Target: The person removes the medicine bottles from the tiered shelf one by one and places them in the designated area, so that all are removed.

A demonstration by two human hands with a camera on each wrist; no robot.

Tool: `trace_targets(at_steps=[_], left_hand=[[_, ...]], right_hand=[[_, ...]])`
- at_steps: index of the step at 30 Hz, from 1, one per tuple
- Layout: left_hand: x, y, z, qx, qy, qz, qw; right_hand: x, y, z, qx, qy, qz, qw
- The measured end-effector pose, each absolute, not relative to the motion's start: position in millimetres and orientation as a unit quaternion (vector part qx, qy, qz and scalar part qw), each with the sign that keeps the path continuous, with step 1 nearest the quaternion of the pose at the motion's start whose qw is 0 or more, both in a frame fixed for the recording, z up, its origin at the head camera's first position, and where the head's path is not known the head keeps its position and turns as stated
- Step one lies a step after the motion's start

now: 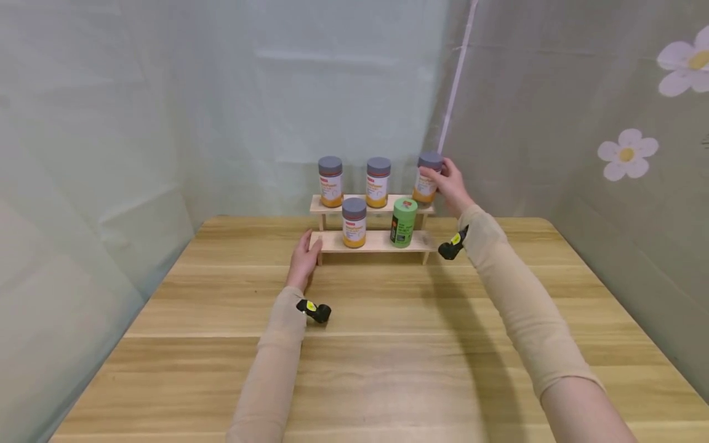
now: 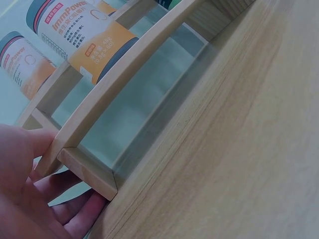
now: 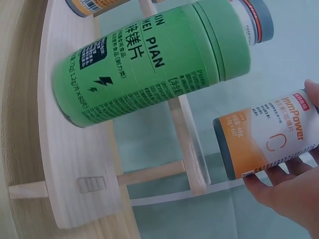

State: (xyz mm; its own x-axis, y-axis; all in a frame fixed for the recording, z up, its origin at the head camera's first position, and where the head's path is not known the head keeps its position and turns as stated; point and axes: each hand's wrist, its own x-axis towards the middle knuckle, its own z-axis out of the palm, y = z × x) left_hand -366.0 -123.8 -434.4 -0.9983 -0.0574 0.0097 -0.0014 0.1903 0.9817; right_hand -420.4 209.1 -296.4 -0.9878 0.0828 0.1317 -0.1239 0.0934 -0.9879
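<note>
My right hand [image 1: 455,187] grips a grey-capped supplement bottle [image 1: 425,178] with a white and orange label at the right end of the upper shelf. In the right wrist view, a small gap shows between this bottle's base [image 3: 225,149] and the shelf. My left hand [image 1: 303,261] holds the left end of the two-tier wooden rack [image 1: 376,242], thumb on the lower board and fingers around its leg [image 2: 89,172]. A green bottle [image 1: 404,223] and a matching orange-labelled bottle [image 1: 354,224] stand on the lower tier.
Two more orange-labelled bottles, one at the left [image 1: 331,183] and one mid-shelf [image 1: 378,183], stand on the upper tier. The rack sits near the back edge of a wooden table [image 1: 376,369]. Behind it hangs a pale curtain [image 1: 310,92].
</note>
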Motion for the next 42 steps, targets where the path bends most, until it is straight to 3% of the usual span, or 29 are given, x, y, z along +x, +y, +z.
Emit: trace_targets(at_steps=[27,42], left_hand=[[-368,-129,-433,0.017,-0.777,-0.629,0.004],[-372,-132,-434,0.013,-0.775,-0.632,0.004]], right_hand=[[-400,251,-307,-0.017,-0.723,0.677,0.14],[-395,269,-332,-0.057,-0.744,0.654,0.122]])
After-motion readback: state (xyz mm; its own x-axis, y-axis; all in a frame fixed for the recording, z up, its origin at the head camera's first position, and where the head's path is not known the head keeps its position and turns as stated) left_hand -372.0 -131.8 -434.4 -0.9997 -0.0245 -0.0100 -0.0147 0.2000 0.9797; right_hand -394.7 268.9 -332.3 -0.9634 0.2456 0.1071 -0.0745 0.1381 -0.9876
